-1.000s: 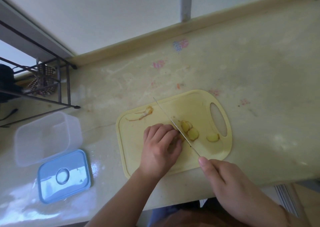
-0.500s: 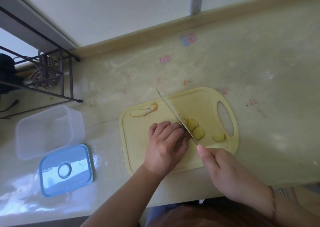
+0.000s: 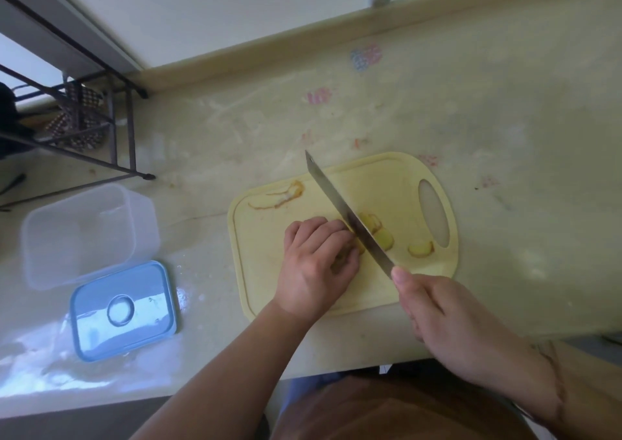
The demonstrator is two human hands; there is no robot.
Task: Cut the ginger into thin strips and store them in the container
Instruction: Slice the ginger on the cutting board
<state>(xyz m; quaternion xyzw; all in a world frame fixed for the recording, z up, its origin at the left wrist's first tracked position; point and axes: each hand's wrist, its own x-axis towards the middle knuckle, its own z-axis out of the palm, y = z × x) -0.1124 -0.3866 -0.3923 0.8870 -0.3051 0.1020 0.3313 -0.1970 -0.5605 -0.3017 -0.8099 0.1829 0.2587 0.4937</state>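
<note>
a pale yellow plastic cutting board [image 3: 397,187] with an oval handle hole lies on the glossy cream table [image 3: 505,120], close to the table's near edge and roughly midway along it. the left hand [image 3: 316,264] rests on the middle of the board with its fingers curled down over the piece of ginger [image 3: 359,249] it is holding; only a sliver of that piece shows past the fingertips, right against the blade. the right hand [image 3: 447,322] is wrapped round the handle of a steel kitchen knife [image 3: 346,214], the handle itself hidden inside the grip and the thumb lying along the base of the blade. the blade runs diagonally from that hand toward the board's far edge, just beside the left knuckles; whether its edge touches the board cannot be told. on the right of the blade lie pale yellow ginger slices [image 3: 383,239], two or three overlapping close to the blade and one apart near the handle hole. a thin curl of brownish ginger peel [image 3: 282,197] sits at the board's far left corner. toward the table's left edge stands a clear rectangular plastic container [image 3: 84,234], open, and just in front of it, touching or nearly so, lies its light blue rectangular lid [image 3: 123,310] near the table's near edge. a dark wire rack [image 3: 101,130] stands at the table's far left corner.
</note>
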